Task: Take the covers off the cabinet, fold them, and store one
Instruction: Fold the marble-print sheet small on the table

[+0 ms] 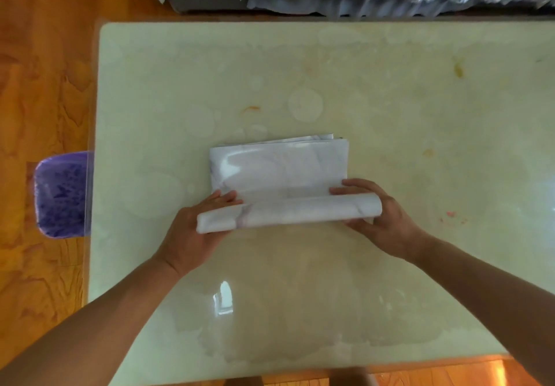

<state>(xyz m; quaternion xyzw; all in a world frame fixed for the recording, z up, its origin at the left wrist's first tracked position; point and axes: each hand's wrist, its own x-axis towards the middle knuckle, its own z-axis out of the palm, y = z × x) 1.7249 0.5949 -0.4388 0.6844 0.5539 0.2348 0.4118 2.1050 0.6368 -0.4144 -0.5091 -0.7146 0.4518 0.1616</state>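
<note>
Glossy cream table (390, 91) bears a white, marble-patterned cover (279, 169), partly folded. Left hand (192, 232) and right hand (387, 223), fingers clamped on its near rolled edge, are mid-fold; next, that edge likely needs carrying forward and pressing flat.

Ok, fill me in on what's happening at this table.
A person is folding a white cover on the pale table. The left hand and right hand each grip an end of its near edge, which is rolled up and turned over toward the rest. A purple stool stands at the table's left.
</note>
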